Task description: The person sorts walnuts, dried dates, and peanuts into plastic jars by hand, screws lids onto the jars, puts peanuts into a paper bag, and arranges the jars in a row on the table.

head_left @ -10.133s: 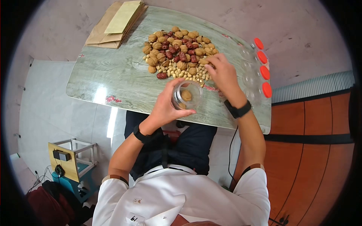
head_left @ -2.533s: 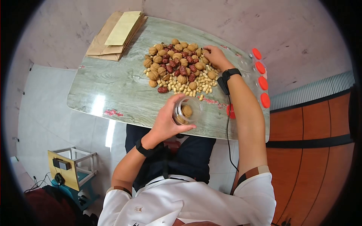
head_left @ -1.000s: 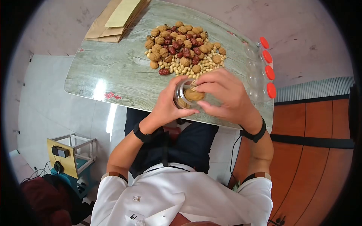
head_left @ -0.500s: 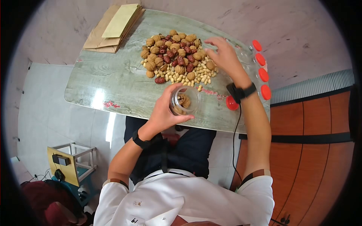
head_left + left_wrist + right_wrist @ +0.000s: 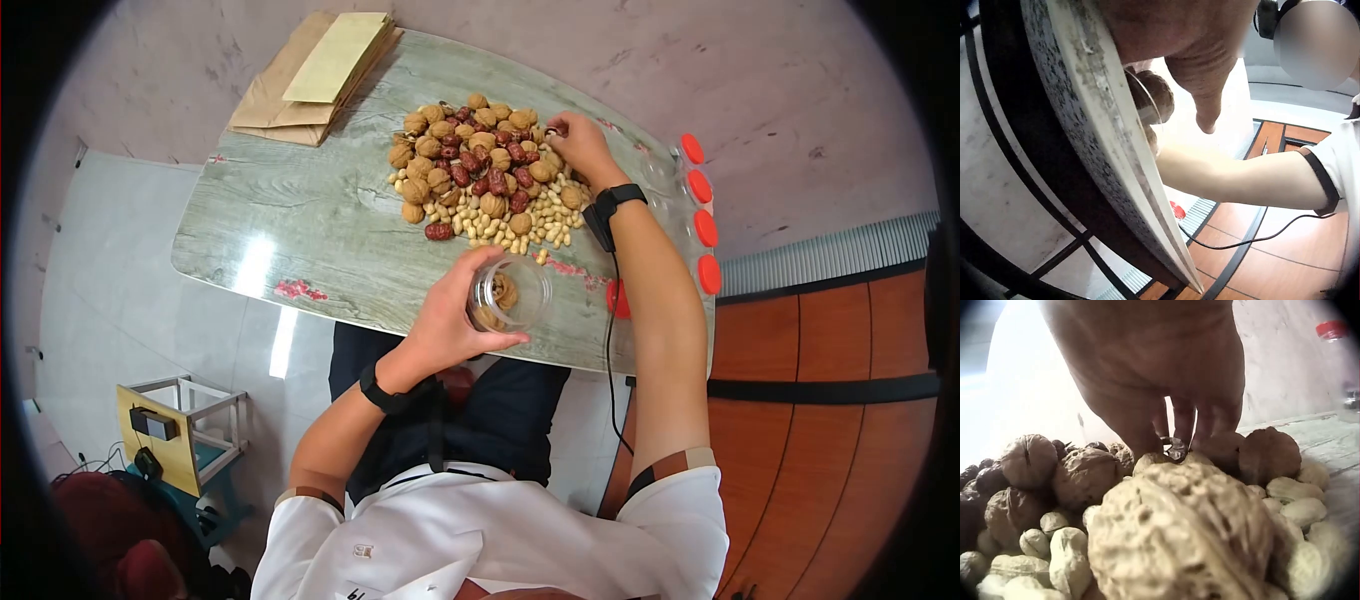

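Observation:
My left hand (image 5: 447, 312) grips a clear plastic jar (image 5: 540, 290) around its side, near the table's front edge. Inside the jar lie brown walnuts (image 5: 503, 291), which the left wrist view also shows beside the fingers. My right hand (image 5: 582, 148) reaches to the far right side of the nut pile, fingers pointing down and bent. In the right wrist view its fingertips sit among the walnuts, around a small dark shiny thing (image 5: 1177, 449); whether they pinch it I cannot tell. A large walnut (image 5: 1179, 531) stands in front of that hand. The pile mixes walnuts, red dates (image 5: 497, 181) and peanuts (image 5: 555, 215).
Several clear jars with red lids (image 5: 705, 228) line the table's right edge. A red lid (image 5: 618, 298) lies by the right forearm, where a black cable (image 5: 610, 370) hangs. Brown paper bags (image 5: 285, 100) lie at the back left. One date (image 5: 438, 231) sits apart at the pile's front.
A second ago my right hand held a walnut at the jar's mouth; it has since moved back to the pile's far right side. My left hand keeps hold of the jar.

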### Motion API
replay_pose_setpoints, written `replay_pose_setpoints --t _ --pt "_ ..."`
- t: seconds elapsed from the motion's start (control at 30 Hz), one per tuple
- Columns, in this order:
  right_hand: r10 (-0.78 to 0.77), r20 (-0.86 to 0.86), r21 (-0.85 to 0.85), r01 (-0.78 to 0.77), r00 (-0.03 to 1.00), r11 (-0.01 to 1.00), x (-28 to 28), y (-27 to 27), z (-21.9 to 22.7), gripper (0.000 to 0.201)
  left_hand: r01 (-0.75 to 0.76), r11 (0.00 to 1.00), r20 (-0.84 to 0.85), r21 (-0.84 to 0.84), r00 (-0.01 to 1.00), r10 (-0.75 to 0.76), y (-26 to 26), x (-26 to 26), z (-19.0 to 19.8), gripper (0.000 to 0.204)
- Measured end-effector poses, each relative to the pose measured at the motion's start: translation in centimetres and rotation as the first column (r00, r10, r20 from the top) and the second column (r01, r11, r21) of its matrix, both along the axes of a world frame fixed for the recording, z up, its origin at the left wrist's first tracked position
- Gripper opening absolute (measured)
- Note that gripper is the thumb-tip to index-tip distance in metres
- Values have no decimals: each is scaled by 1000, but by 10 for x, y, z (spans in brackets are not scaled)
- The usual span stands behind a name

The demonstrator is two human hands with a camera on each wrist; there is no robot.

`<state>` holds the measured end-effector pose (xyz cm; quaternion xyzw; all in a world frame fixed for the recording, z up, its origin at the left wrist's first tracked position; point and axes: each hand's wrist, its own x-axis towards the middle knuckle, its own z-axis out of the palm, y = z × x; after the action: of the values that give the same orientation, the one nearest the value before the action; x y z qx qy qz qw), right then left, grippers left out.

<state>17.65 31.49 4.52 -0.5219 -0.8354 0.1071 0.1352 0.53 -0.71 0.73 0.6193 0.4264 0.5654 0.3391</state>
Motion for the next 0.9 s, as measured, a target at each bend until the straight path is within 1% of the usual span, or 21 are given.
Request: replay_pose_setpoints --t 0.03,0.07,0.13,0.17,0.2,0.27,0.33,0.4,0.43,0.47,0.5,0.53,0.6,0.63,0.67,0.73,0.77,0.83,0.87,0.9 --pt "-43 -17 16 43 999 999 3 -5 6 29 5 1000 14 6 1000 -5 1 1 0 108" --pt "-48 -16 15 48 999 999 5 -11 11 29 10 1000 15 5 1000 -10 1 1 -1 108" --pt "-23 -270 144 64 963 987 9 -22 18 19 14 1000 29 -2 999 -14 1 1 -1 108" --pt "19 -416 98 24 909 995 13 -24 18 22 13 1000 30 -13 999 -13 1 0 -1 108" --pt "12 -415 81 24 910 996 13 -40 22 22 5 1000 9 -1 1000 -5 0 0 0 108" --pt "139 -588 45 -140 797 989 9 -90 56 22 -11 1000 -14 13 1000 11 1 0 1 108" --pt "180 -599 -51 -261 781 964 13 -149 85 19 -11 1000 -5 21 1000 11 1 0 0 108" --pt "385 -616 45 -457 687 888 17 -192 99 18 -21 999 -9 40 1000 22 3 1 0 107" --pt "381 -622 45 -454 684 890 18 -211 104 18 -28 998 -10 63 1000 29 3 1 0 106" --pt "433 -563 53 -492 704 869 17 -229 110 20 -23 998 -16 63 1000 24 3 2 -1 106" --pt "485 -500 59 -530 718 846 16 -240 111 22 -20 998 12 52 1000 19 3 2 -1 106" --pt "480 -505 62 -525 717 849 15 -246 108 22 -16 999 42 39 999 14 2 3 -1 106" --pt "585 -405 149 -581 703 800 12 -253 101 28 -11 1000 30 23 1000 10 2 3 -1 106" --pt "571 -377 126 -570 730 812 12 -256 99 29 -13 1000 26 5 1000 13 2 2 -1 107" --pt "575 -377 131 -573 726 809 13 -257 98 29 -17 1000 23 9 1000 17 1 2 0 107" --pt "608 -379 235 -564 697 792 15 -256 94 40 -18 1000 45 16 999 17 1 2 2 106" --pt "615 -381 236 -570 691 787 17 -257 91 40 -27 1000 43 17 999 26 1 3 1 106" --pt "474 -486 243 -408 734 880 23 -263 82 75 -23 1000 38 15 999 23 1 3 -4 111" --pt "478 -486 245 -411 732 878 23 -268 73 75 -28 999 37 17 999 27 3 3 -6 111" --pt "444 -529 213 -393 723 894 22 -274 61 94 -23 999 51 38 998 21 5 3 -8 118"
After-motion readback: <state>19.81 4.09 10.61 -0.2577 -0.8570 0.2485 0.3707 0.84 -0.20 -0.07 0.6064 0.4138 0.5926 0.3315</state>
